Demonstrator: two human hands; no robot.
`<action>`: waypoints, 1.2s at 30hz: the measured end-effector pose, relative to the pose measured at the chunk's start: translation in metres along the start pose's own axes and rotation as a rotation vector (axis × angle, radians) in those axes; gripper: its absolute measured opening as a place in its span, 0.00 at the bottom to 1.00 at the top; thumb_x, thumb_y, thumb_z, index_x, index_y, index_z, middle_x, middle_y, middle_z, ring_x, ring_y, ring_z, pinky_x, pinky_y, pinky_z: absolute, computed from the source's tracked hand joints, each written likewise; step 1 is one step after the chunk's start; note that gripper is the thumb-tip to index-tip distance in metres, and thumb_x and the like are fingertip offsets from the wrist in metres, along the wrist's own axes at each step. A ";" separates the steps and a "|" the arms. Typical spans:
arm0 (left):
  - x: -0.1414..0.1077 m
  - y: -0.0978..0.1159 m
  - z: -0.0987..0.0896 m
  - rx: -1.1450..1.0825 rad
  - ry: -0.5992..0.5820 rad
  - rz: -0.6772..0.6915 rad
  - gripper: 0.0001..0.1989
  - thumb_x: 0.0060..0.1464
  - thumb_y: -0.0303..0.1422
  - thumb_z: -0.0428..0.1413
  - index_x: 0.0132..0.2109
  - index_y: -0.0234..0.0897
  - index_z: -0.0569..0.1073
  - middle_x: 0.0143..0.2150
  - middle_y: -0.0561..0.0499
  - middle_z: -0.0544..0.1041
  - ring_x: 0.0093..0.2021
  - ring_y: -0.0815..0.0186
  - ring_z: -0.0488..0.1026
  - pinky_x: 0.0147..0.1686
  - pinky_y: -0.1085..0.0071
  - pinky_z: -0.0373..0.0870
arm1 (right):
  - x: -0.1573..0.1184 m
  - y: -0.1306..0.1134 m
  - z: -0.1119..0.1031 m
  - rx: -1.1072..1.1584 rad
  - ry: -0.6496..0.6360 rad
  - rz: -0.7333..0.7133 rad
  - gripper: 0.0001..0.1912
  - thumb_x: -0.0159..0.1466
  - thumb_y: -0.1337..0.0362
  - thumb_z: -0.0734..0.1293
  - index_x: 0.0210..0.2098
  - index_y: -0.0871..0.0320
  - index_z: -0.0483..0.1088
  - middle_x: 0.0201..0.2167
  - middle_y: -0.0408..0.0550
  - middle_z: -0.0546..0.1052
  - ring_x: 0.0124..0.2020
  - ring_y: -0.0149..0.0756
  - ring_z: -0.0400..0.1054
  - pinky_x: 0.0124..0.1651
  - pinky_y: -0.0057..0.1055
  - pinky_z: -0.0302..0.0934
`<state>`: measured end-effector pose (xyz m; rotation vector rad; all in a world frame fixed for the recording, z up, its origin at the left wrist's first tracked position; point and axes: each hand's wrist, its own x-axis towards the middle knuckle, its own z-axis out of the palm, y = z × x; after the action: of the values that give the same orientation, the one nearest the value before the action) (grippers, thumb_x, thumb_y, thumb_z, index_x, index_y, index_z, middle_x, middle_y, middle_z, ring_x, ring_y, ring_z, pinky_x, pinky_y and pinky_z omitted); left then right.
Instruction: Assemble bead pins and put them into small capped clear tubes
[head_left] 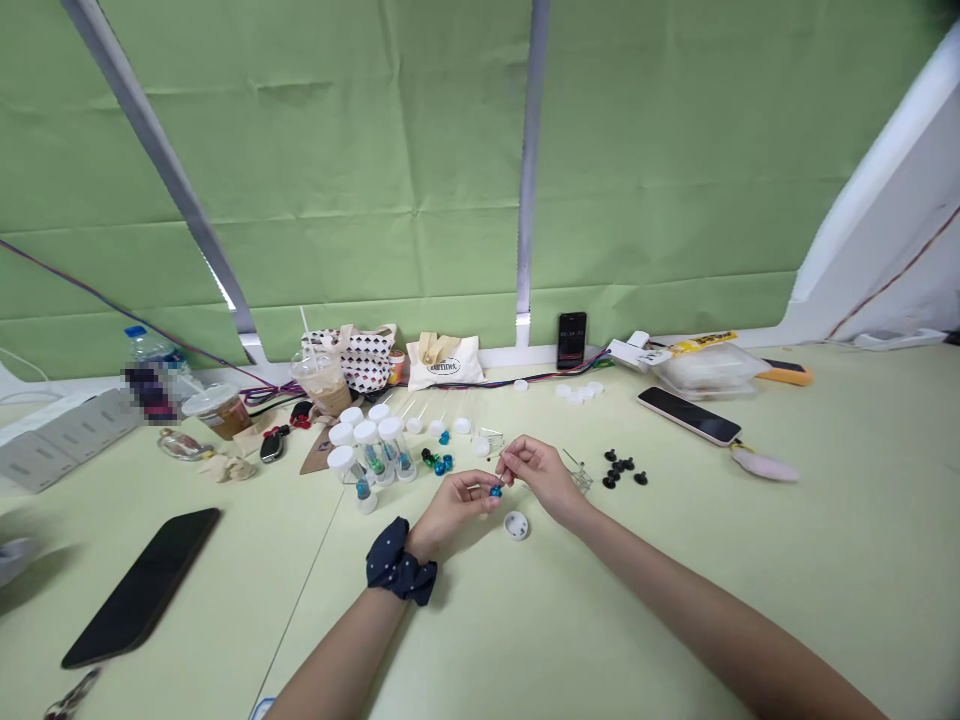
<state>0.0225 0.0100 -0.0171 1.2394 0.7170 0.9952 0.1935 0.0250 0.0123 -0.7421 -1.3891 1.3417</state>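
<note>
My left hand (459,505) is closed in a pinch on a small shiny blue piece (496,491). Just above it, my right hand (541,474) pinches a thin metal rod (502,478), its lower end at the blue piece; whether it is inserted I cannot tell. Below the fingers lies a white cap (516,525), inner side up, with tiny bits inside. More blue pieces (443,463), with green and dark ones, rest left of the hands. Thin metal rods (579,475) are scattered beside my right hand, and black knob-like pieces (619,466) lie farther right.
Clear tubes with white caps (367,478) stand in a group at left; more tubes (442,412) lie behind. Loose white caps (577,393) sit farther back. Phones (142,585) (688,415) lie on both sides, another phone (571,340) stands upright. Drink cups (321,380) are back left.
</note>
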 end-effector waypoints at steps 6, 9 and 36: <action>0.000 0.000 0.000 0.000 0.000 0.000 0.15 0.40 0.32 0.65 0.38 0.33 0.76 0.42 0.43 0.75 0.35 0.67 0.69 0.34 0.71 0.63 | 0.000 0.001 0.000 -0.040 -0.010 -0.001 0.15 0.56 0.52 0.67 0.27 0.57 0.64 0.24 0.45 0.74 0.23 0.30 0.65 0.30 0.30 0.61; 0.000 -0.001 0.000 0.010 -0.011 0.001 0.16 0.42 0.34 0.64 0.40 0.34 0.77 0.44 0.43 0.75 0.37 0.65 0.70 0.36 0.70 0.63 | 0.000 0.002 -0.001 -0.089 -0.028 -0.014 0.13 0.56 0.53 0.67 0.28 0.57 0.65 0.23 0.44 0.73 0.24 0.30 0.65 0.30 0.30 0.61; 0.005 -0.003 -0.008 -0.148 0.146 -0.026 0.15 0.44 0.36 0.63 0.39 0.33 0.77 0.35 0.46 0.76 0.33 0.67 0.71 0.40 0.66 0.67 | -0.010 0.031 -0.057 -1.273 -0.060 0.025 0.02 0.54 0.66 0.68 0.26 0.57 0.71 0.34 0.48 0.70 0.41 0.40 0.63 0.40 0.33 0.54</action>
<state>0.0181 0.0178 -0.0213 1.0343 0.7567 1.1057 0.2425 0.0406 -0.0282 -1.5129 -2.2469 0.3339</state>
